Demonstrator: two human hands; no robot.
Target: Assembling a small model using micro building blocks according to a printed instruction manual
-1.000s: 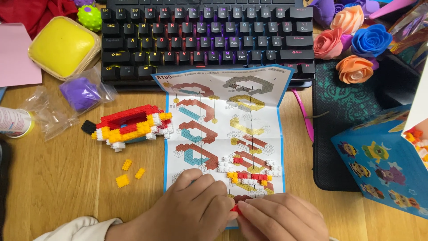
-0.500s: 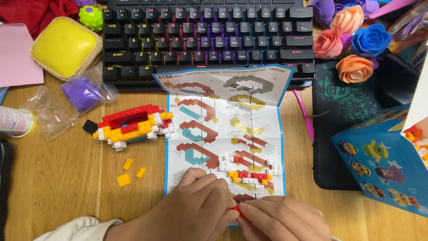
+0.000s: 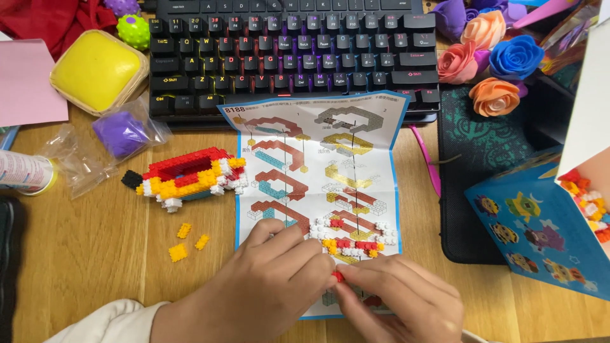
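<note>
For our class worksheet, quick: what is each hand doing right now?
Left hand: fingers closed on the small red brick.
Right hand: fingers pinching the same brick.

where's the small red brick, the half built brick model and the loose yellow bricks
small red brick (image 3: 337,276), head view, its visible end between the fingertips of both hands
half built brick model (image 3: 190,173), head view, red top
loose yellow bricks (image 3: 178,253), head view, the nearest, largest piece

Black keyboard (image 3: 289,54), fabric roses (image 3: 489,60), yellow container (image 3: 96,70).
</note>
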